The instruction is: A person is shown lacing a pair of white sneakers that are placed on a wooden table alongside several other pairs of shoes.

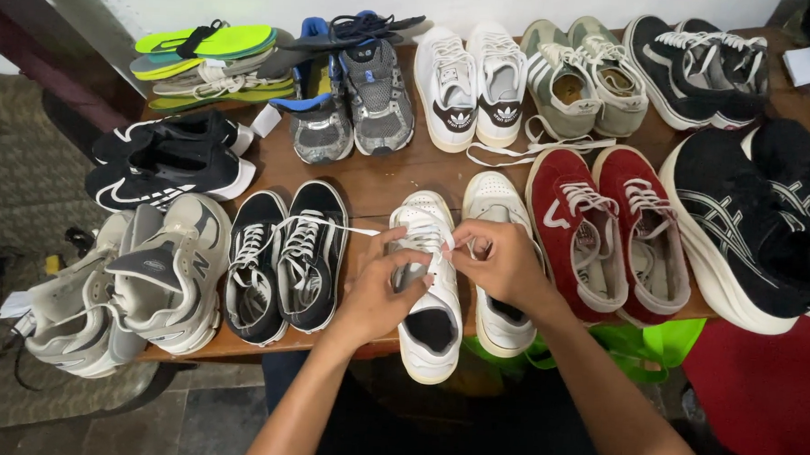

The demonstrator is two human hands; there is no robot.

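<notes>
Closest to the camera, both forearms reach in over the near edge of the wooden table [398,177], and the hands meet above a white sneaker [429,292] whose heel hangs past that edge. The left hand [379,290] rests on the shoe's tongue area with fingers curled around the laces, pinching them; the right hand [499,259] is closed on a white lace [355,230] end near the eyelets, a strand running off leftward across the neighbouring black canvas pair [285,263]. The sneaker's white mate [499,259] lies just beside it on the right, partly under the right hand, its heel also over the edge. Flanking these, a grey pair [138,289] overhangs the left corner and a red pair [610,232] sits to the right, touching side by side, with a big black pair [760,225] at the right edge. Bare tabletop shows only in narrow strips between rows. Farther back stand black trainers [167,158], grey-blue runners [356,102], white sneakers [470,85], olive ones [585,76], black skate shoes [703,63], and stacked neon insoles [208,51] against the wall.
</notes>
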